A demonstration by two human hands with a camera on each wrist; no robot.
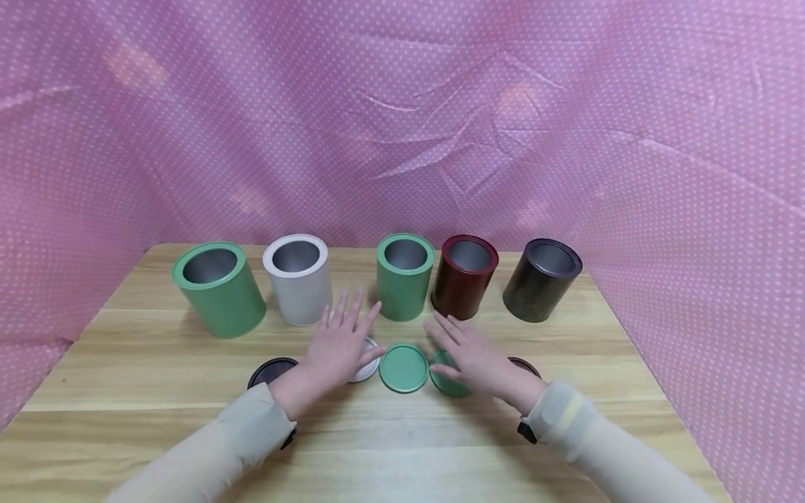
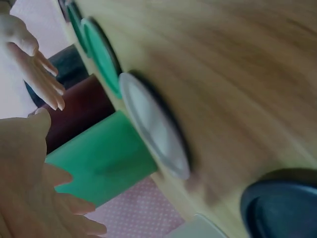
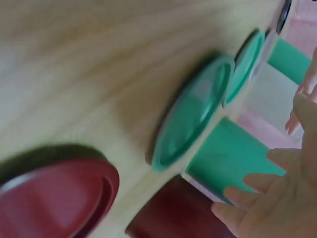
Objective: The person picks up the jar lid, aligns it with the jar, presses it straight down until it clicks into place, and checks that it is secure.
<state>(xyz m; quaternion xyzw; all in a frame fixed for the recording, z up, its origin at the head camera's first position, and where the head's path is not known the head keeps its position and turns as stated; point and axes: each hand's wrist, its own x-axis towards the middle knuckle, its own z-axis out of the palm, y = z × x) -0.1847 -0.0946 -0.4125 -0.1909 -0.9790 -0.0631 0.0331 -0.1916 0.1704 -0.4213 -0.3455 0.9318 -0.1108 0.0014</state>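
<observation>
My left hand [image 1: 335,347] hovers with spread fingers over the white lid [image 1: 365,369], palm down and holding nothing. My right hand [image 1: 473,358] is likewise spread above one green lid [image 1: 448,377], partly covering it. Between the hands lies another green lid [image 1: 404,368] in full view. A black lid [image 1: 270,370] sits beside my left wrist, and a dark red lid [image 1: 525,366] shows partly behind my right wrist. In the left wrist view the white lid [image 2: 153,126] lies flat on the wood below the palm. The right wrist view shows the red lid [image 3: 59,201] nearest the camera.
Behind the lids stand open cans in a row: a large green can [image 1: 228,300], a white can [image 1: 303,293], a smaller green can [image 1: 404,290], a dark red can [image 1: 462,286] and a black can [image 1: 537,290]. Pink dotted cloth [image 1: 402,126] hangs around the wooden table [image 1: 402,454].
</observation>
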